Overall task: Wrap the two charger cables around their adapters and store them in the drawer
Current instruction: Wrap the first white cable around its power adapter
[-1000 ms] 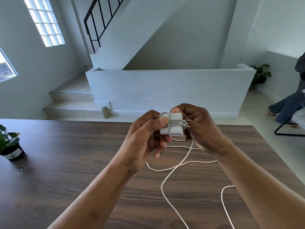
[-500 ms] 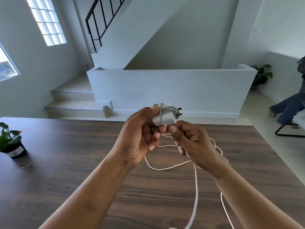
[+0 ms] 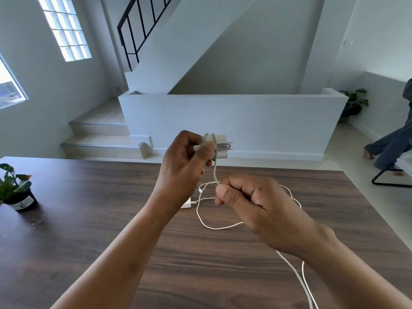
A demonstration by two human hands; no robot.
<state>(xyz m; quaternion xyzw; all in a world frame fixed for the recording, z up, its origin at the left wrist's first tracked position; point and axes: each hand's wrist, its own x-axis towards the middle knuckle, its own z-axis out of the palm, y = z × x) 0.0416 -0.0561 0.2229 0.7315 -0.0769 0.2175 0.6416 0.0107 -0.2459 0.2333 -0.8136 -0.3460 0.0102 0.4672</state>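
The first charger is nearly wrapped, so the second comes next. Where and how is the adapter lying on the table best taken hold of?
Grip the second adapter by its white block, coming down from above: it lies flat on the table, partly behind the left hand, with its cable leaving rightward.

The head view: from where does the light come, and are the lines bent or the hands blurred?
Head view: daylight enters from the glass-block window at upper left; the walls and the table edge bow, a wide-angle distortion; the left hand, the adapter and the right hand look reasonably sharp.
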